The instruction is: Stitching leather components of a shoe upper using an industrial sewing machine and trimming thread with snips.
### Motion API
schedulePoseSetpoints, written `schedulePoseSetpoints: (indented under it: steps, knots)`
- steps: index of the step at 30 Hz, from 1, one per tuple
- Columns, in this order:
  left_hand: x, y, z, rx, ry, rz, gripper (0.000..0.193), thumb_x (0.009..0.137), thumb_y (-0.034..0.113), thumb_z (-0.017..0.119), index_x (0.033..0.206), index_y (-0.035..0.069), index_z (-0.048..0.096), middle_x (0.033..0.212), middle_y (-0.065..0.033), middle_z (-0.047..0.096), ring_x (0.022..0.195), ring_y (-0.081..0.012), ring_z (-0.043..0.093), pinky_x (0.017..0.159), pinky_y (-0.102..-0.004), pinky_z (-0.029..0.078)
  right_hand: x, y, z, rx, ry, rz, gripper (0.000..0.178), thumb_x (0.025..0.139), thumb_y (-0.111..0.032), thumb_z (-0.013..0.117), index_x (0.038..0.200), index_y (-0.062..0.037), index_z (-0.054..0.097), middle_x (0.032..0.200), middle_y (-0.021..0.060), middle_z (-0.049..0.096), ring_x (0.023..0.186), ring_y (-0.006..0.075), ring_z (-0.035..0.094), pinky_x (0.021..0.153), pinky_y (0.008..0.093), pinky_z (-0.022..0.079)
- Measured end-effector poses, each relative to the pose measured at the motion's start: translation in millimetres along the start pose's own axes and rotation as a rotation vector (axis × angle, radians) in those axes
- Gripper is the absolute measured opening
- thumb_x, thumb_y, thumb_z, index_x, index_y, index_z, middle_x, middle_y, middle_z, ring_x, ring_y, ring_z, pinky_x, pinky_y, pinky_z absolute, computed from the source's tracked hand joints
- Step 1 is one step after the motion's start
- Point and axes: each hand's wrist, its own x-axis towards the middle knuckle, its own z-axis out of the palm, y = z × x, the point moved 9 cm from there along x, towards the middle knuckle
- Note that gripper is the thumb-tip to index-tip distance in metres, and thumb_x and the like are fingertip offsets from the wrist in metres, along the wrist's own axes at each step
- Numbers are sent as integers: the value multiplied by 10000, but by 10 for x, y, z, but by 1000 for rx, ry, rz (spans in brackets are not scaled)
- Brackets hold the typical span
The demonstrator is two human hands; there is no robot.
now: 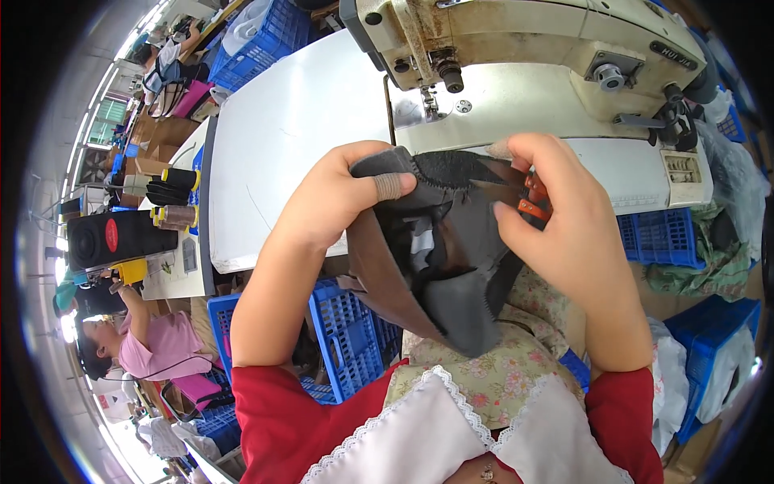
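In front of the sewing machine (524, 44) I hold up a dark grey and brown shoe upper (468, 302), with a zigzag seam along its black fuzzy patch. My left hand (347, 194) grips its left upper edge, the thumb on top; a tan wrapping goes round that thumb. Closed round a small pair of thread snips (532, 208) with orange-red handles is my right hand (568, 218). The blades point left, close against the upper's right edge; their tips are hard to make out. The lower end of the upper hangs over my floral apron (516, 363).
The white machine table (298, 105) stretches ahead, the needle area beyond my hands. Blue crates stand below left (347, 335), at far left (262, 44) and at right (709, 355). Thread cones (173, 216) stand by another machine (121, 239), where a person in pink (161, 343) sits.
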Motion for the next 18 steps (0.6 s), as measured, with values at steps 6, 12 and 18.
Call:
schedulePoseSetpoints:
  steps: [6,12,18]
  knots:
    - [-36,-101,154,-187,12,-23,228,825,90,746,1019,-5,672,891,-36,686,821,-130,634,784,-267,492,-134,-20,86,-3,-94,-66,405,800,70,638,1188,-47,618,1062,110,585,876,235,609,755,317,515]
    - [-49,-182,224,-241,-29,-40,204,872,91,711,1034,-29,675,921,-52,697,837,-126,639,777,-271,511,-236,-90,140,-208,-42,-243,422,800,47,628,1219,-6,630,982,120,593,875,295,590,749,384,497]
    - [-52,-203,242,-236,-7,-35,194,878,97,707,1023,-29,680,918,-50,697,827,-122,633,772,-267,507,-247,-80,179,-206,-28,-279,459,773,58,634,1229,12,635,956,113,588,828,268,586,719,363,499]
